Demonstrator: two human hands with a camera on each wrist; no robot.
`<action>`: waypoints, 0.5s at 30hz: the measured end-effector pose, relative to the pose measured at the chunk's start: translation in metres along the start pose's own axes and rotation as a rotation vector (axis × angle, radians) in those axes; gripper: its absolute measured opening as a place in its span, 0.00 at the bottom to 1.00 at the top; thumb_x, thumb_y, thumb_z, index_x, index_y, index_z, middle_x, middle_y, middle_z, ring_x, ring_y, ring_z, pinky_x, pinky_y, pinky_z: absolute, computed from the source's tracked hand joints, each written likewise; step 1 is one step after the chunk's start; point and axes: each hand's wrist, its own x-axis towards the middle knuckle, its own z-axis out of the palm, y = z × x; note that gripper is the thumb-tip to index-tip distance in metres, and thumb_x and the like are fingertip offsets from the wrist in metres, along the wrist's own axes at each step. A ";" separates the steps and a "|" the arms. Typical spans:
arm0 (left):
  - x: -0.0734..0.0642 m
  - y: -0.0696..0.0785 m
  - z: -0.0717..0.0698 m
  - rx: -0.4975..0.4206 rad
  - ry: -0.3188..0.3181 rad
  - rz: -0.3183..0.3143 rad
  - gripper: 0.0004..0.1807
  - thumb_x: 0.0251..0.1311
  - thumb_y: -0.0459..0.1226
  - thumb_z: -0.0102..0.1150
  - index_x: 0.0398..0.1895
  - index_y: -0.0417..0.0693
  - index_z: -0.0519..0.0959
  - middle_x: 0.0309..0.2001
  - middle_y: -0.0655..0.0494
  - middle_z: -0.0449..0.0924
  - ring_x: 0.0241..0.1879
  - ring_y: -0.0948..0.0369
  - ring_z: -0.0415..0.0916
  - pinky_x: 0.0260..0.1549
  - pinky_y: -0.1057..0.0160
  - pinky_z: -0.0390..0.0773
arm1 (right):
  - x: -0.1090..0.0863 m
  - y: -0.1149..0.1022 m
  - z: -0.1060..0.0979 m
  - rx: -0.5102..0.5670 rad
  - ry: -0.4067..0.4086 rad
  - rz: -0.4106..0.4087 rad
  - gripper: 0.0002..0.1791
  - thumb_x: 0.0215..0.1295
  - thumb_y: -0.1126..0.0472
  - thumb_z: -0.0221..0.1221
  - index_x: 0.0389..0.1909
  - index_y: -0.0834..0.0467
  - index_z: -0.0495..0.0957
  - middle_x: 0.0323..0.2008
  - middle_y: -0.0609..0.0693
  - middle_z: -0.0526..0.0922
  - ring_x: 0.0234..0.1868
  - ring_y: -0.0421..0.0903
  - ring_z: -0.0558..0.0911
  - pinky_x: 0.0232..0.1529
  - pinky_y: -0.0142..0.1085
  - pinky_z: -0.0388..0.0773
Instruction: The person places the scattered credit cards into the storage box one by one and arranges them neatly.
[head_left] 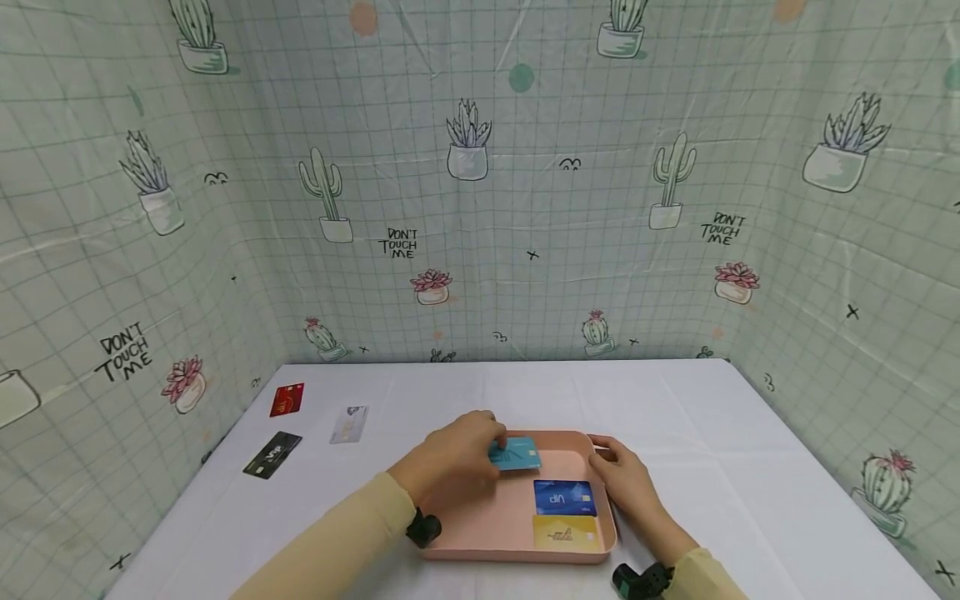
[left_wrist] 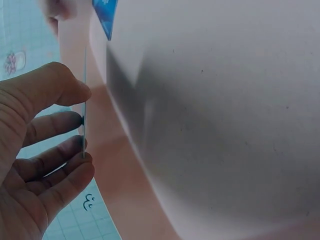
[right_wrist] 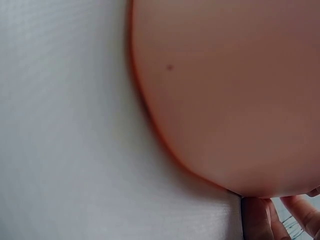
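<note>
My left hand [head_left: 459, 450] pinches a light-blue card [head_left: 517, 454] by its left end, over the far part of a pink tray [head_left: 480, 557]. Seen edge-on in the left wrist view, the card [left_wrist: 84, 112] is a thin line between the thumb and the fingers. On the tray's right side lie a blue VIP card [head_left: 564, 497] and, nearer to me, a gold card [head_left: 566, 533]. My right hand [head_left: 626, 479] grips the tray's right rim near the far corner. Its fingers [right_wrist: 257, 217] show at the tray wall in the right wrist view.
To the left, on the white table [head_left: 645, 400], lie a red card [head_left: 287, 400], a black VIP card [head_left: 272, 455] and a pale silver card [head_left: 349, 425]. A cactus-print cloth [head_left: 525, 208] hangs around the table's back and sides.
</note>
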 end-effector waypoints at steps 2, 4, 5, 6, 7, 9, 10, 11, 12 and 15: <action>0.000 0.002 0.000 -0.003 -0.013 -0.021 0.16 0.53 0.43 0.77 0.44 0.55 0.84 0.43 0.62 0.76 0.41 0.65 0.70 0.38 0.58 0.80 | 0.000 0.000 0.000 -0.006 0.001 -0.003 0.26 0.76 0.58 0.52 0.71 0.63 0.70 0.60 0.68 0.80 0.60 0.63 0.80 0.60 0.57 0.78; 0.001 0.004 0.000 -0.006 -0.022 -0.027 0.16 0.53 0.42 0.77 0.45 0.55 0.85 0.44 0.62 0.76 0.41 0.65 0.71 0.38 0.57 0.79 | 0.001 0.001 0.000 -0.009 0.002 -0.008 0.26 0.76 0.58 0.52 0.71 0.63 0.70 0.60 0.68 0.80 0.60 0.63 0.80 0.60 0.57 0.77; 0.001 0.005 0.000 -0.007 -0.029 -0.026 0.16 0.54 0.41 0.76 0.45 0.55 0.85 0.44 0.62 0.76 0.42 0.66 0.71 0.39 0.56 0.79 | 0.001 0.001 0.000 -0.009 0.001 -0.010 0.26 0.76 0.58 0.52 0.71 0.63 0.70 0.60 0.68 0.80 0.60 0.63 0.80 0.60 0.57 0.77; 0.001 0.006 0.000 -0.005 -0.030 -0.009 0.16 0.54 0.41 0.76 0.46 0.54 0.85 0.43 0.62 0.76 0.42 0.66 0.71 0.40 0.57 0.80 | 0.001 0.001 0.000 -0.010 0.001 -0.012 0.27 0.76 0.59 0.52 0.71 0.63 0.70 0.59 0.68 0.80 0.60 0.63 0.80 0.60 0.57 0.77; 0.002 0.006 0.001 -0.002 -0.031 0.004 0.15 0.54 0.40 0.75 0.46 0.53 0.85 0.43 0.62 0.76 0.42 0.66 0.71 0.40 0.58 0.80 | 0.001 0.001 0.000 -0.010 0.000 -0.014 0.27 0.76 0.59 0.52 0.71 0.63 0.70 0.59 0.68 0.80 0.60 0.63 0.80 0.60 0.57 0.77; 0.004 0.007 0.001 0.002 -0.029 0.041 0.15 0.55 0.39 0.74 0.47 0.51 0.85 0.42 0.61 0.77 0.41 0.67 0.72 0.43 0.62 0.80 | 0.001 0.001 0.000 -0.007 0.001 -0.015 0.26 0.76 0.59 0.52 0.71 0.63 0.70 0.59 0.68 0.80 0.60 0.63 0.80 0.60 0.57 0.78; 0.004 0.008 0.001 0.002 -0.029 0.050 0.16 0.55 0.38 0.74 0.47 0.50 0.86 0.42 0.60 0.77 0.41 0.67 0.72 0.44 0.63 0.80 | 0.001 0.001 0.000 -0.004 0.000 -0.014 0.26 0.76 0.59 0.52 0.71 0.63 0.70 0.59 0.68 0.80 0.59 0.63 0.80 0.59 0.57 0.78; 0.005 0.009 0.002 0.003 -0.027 0.062 0.15 0.55 0.38 0.74 0.47 0.49 0.86 0.42 0.60 0.77 0.40 0.67 0.72 0.46 0.65 0.80 | 0.001 0.001 0.000 -0.002 0.000 -0.013 0.26 0.76 0.59 0.52 0.71 0.63 0.70 0.59 0.68 0.80 0.59 0.62 0.80 0.59 0.56 0.78; 0.006 0.010 0.002 0.009 -0.021 0.074 0.15 0.55 0.38 0.74 0.47 0.48 0.86 0.42 0.59 0.77 0.40 0.67 0.72 0.47 0.67 0.79 | 0.001 0.001 0.000 0.000 -0.001 -0.012 0.26 0.76 0.59 0.52 0.71 0.63 0.70 0.59 0.67 0.80 0.59 0.62 0.80 0.59 0.56 0.78; 0.007 0.013 0.004 0.013 -0.008 0.079 0.15 0.55 0.38 0.75 0.46 0.47 0.86 0.42 0.59 0.77 0.40 0.66 0.72 0.47 0.67 0.80 | 0.002 0.001 0.000 0.001 -0.002 -0.007 0.27 0.76 0.59 0.52 0.71 0.63 0.70 0.59 0.68 0.80 0.60 0.62 0.80 0.60 0.57 0.78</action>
